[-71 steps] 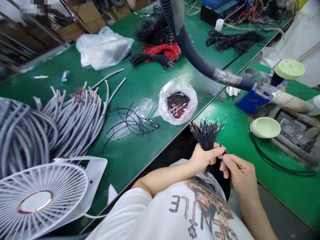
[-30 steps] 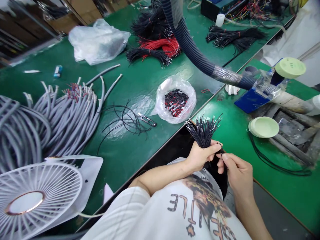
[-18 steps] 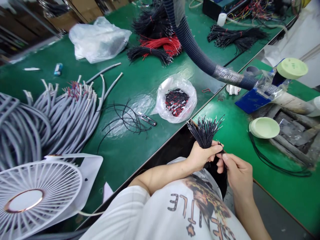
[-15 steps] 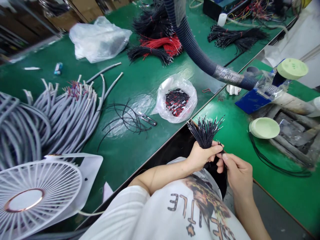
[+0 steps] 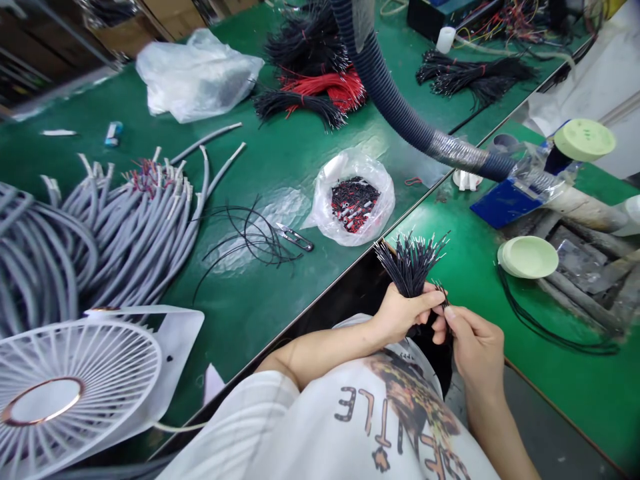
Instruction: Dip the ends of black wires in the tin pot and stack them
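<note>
My left hand (image 5: 403,312) is wrapped round a thick bundle of black wires (image 5: 411,267), whose pale stripped ends fan out above the fist. Close beside it on the right, my right hand (image 5: 473,337) pinches a few thin black wires (image 5: 441,293) between thumb and fingers. The two hands nearly meet over the gap between the tables, in front of my shirt. How many wires the right hand grips is too small to tell, and the lower part of the bundle is hidden behind my hands and body.
A plastic bag of black and red cut bits (image 5: 355,207) stands ahead, near thread snips (image 5: 295,237) and loose black wires (image 5: 245,233). Grey cables (image 5: 125,247) and a white fan (image 5: 85,393) lie left. A ribbed hose (image 5: 395,113) arches over the table; green cups (image 5: 529,257) stand right.
My hands keep almost the same place and grip. The view has shifted very slightly; nothing has been let go or picked up.
</note>
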`<state>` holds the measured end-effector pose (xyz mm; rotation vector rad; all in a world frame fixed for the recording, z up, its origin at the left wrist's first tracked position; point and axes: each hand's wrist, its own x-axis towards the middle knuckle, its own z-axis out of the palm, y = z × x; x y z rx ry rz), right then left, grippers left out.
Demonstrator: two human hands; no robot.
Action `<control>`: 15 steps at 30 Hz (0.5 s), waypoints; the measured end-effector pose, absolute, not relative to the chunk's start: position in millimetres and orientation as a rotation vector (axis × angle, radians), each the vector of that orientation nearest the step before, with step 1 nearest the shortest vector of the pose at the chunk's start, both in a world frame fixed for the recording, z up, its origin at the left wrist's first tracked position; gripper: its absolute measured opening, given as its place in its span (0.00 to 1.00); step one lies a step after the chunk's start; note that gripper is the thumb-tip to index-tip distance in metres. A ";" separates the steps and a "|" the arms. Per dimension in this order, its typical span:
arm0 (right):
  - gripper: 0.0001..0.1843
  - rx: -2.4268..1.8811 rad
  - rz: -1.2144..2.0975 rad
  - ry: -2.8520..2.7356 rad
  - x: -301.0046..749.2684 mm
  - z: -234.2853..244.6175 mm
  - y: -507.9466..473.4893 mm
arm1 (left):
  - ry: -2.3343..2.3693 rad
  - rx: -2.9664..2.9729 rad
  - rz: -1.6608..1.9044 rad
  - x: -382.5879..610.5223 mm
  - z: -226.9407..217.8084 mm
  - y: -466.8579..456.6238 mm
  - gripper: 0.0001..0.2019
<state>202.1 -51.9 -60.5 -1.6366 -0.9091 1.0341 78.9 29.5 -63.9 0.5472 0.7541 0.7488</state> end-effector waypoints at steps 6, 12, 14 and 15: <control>0.17 -1.671 1.029 -0.968 203.2 -55.9 -50.5 | 0.741 0.580 0.721 78.3 -65.4 28.8 0.21; 0.17 -1.702 0.991 -1.005 206.3 -55.5 -48.4 | 0.766 0.577 0.715 78.9 -67.9 27.9 0.20; 0.15 -1.697 0.973 -1.009 207.5 -56.2 -48.2 | 0.769 0.579 0.710 79.5 -69.6 27.5 0.20; 0.14 -1.694 0.962 -1.011 208.1 -56.3 -48.3 | 0.770 0.577 0.709 79.9 -70.5 27.3 0.20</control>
